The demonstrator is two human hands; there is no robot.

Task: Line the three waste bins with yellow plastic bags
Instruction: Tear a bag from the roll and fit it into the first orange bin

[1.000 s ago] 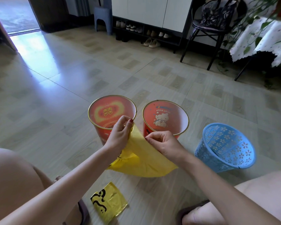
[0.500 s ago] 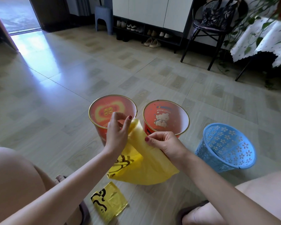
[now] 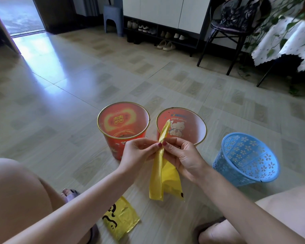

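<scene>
A yellow plastic bag (image 3: 163, 175) hangs folded narrow between my hands, one handle sticking up over the middle bin. My left hand (image 3: 139, 152) and my right hand (image 3: 181, 157) both pinch it near its top, fingertips almost touching. Three unlined bins stand on the floor: a red bin with a gold emblem (image 3: 113, 138) at left, a red cartoon-cat bin (image 3: 197, 125) in the middle, and a blue perforated basket (image 3: 245, 159), tilted, at right. A second yellow bag (image 3: 121, 218), folded flat with black print, lies on the floor by my left foot.
My bare knees frame the lower corners; slippered feet rest on the tiled floor (image 3: 60, 103). Farther back stand a black chair (image 3: 236, 27), a table with a white cloth (image 3: 289, 43), a shoe rack (image 3: 162, 34) and a small grey stool (image 3: 113, 16).
My hands have come together and the bag, held spread wide before, now hangs bunched into a narrow strip. Its lower end has swung right.
</scene>
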